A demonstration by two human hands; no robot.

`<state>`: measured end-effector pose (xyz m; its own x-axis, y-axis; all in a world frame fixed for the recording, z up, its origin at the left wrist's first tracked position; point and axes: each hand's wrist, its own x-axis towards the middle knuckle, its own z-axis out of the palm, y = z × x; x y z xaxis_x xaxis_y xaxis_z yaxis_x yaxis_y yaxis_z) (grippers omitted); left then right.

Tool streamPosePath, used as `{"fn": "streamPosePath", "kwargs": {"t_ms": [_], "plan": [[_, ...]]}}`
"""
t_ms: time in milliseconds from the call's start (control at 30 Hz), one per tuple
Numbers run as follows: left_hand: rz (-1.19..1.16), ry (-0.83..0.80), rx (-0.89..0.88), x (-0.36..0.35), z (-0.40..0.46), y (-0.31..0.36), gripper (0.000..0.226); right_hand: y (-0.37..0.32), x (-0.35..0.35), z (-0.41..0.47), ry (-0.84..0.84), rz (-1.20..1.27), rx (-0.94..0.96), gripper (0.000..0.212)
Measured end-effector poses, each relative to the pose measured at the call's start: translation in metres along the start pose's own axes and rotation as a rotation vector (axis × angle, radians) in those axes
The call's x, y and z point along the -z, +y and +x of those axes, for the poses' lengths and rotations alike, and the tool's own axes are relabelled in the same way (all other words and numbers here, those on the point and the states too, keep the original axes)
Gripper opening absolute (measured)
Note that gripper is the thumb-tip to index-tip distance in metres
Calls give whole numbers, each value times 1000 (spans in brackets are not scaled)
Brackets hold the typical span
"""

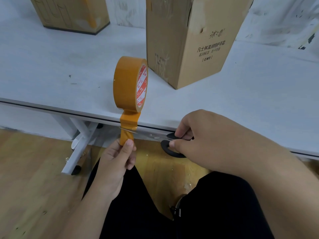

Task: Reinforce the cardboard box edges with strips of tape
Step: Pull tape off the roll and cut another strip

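Note:
An orange tape roll (128, 83) stands on its edge near the front rim of the white table (69, 62). A strip of tape (127, 125) hangs from it over the table edge. My left hand (115, 163) pinches the strip's lower end between thumb and fingers. My right hand (203, 135) grips black-handled scissors (170, 144), whose blades cross the strip just below the table edge. A tall cardboard box (188, 42) with printed text stands upright on the table, behind and right of the roll.
A second cardboard box (69, 12) with orange tape on it stands at the back left. Below the table are its white frame legs (81, 142), a wooden floor and my dark-trousered legs (189, 213).

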<state>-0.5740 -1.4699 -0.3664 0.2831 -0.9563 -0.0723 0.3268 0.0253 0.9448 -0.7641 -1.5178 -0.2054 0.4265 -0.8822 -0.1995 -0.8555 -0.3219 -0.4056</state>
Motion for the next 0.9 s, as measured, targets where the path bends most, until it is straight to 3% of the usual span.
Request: {"fn": "streamPosePath", "kwargs": {"t_ms": [600,767,900], "plan": [[137,24,9,27,-13,6,50,-13,-1,7,-33,39,68,23],[121,-36,-2,34,-22,13,50,-10,1,3,-28,64,80,22],[239,-72,-28,43,-27,20,54,-4,7,-5,13,84,115,21]]}}
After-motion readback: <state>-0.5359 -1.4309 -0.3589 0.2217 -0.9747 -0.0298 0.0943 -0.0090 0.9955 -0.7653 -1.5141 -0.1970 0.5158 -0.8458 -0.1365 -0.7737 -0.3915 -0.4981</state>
